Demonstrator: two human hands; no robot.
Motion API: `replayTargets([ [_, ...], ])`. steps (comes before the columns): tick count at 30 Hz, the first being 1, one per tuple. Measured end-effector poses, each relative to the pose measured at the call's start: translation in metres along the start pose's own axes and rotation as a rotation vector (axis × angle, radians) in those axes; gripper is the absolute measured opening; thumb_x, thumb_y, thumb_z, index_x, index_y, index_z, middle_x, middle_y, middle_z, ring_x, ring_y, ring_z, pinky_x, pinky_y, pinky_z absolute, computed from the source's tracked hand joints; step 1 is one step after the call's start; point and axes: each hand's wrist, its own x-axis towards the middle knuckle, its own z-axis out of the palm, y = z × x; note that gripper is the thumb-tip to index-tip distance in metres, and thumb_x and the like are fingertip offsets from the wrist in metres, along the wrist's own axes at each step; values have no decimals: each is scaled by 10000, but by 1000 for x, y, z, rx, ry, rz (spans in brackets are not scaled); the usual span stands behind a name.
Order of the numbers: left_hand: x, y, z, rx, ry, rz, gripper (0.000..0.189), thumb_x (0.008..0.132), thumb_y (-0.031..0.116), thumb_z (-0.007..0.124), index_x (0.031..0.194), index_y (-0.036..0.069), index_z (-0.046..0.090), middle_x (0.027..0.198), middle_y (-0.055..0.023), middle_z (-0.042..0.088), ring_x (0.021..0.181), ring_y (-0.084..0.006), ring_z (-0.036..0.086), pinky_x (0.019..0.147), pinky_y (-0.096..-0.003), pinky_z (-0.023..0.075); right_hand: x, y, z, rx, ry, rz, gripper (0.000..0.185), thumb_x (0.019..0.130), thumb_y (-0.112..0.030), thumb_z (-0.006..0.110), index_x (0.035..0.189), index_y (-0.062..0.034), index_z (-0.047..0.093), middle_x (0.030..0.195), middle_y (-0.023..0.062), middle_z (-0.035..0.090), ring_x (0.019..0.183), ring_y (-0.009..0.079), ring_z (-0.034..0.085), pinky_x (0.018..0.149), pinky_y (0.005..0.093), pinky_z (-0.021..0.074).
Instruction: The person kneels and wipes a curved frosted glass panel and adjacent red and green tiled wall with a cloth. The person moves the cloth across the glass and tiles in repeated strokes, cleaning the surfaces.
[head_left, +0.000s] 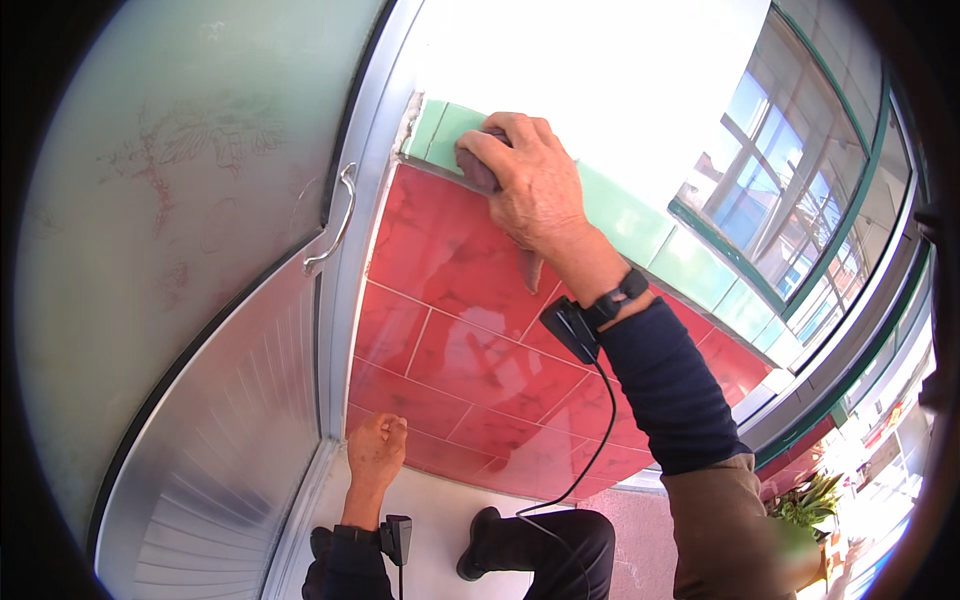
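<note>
My right hand grips a bunched purplish-brown cloth and presses it against the green tile band on the wall. A loose end of the cloth hangs below my palm over the red marbled tiles. Lower down, my left hand is loosely closed in front of the red tiles, close to the door frame. Nothing shows in its curled fingers. Both wrists carry strapped black devices, and a cable runs down from the right one.
A door with frosted glass, a metal lower panel and a curved handle stands at left. A green-framed window is at upper right. Potted plants sit at lower right. My shoe rests on the pale floor.
</note>
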Motion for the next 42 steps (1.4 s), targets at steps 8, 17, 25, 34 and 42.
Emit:
replayTargets([
  [8,8,-3,5,-12,26,34,274,934,282,714,971,15,762,864,-166,765,805,-317,752,741,-411,575,-12,13,-4,38,1,-41,432,716,31,697,1103,-162,703,1170,65,623,1064,318,595,903,421,533],
  [17,7,-9,16,9,3,39,290,931,285,719,965,0,760,876,-172,769,794,-321,754,739,-415,575,-103,77,-83,-11,105,64,474,710,54,657,1157,-96,697,1193,136,650,1086,388,604,942,455,526],
  [25,5,-10,8,14,60,105,269,945,261,703,978,-1,751,781,-128,735,715,-249,716,682,-375,546,-136,81,-108,-108,185,207,479,715,73,719,1161,-98,687,1206,140,645,1115,388,607,976,475,506],
  [34,4,-2,3,38,35,63,245,938,251,705,983,18,767,855,-177,761,783,-313,745,728,-405,568,-60,35,-38,-18,118,124,430,744,-105,785,1159,-90,674,1231,166,604,1159,396,571,1012,487,473],
  [42,12,-15,9,9,62,25,264,940,250,709,981,-4,768,807,-179,752,740,-293,744,700,-388,566,-76,57,-54,52,149,90,420,704,-13,738,1115,-61,667,1310,169,583,1196,414,552,1021,495,486],
])
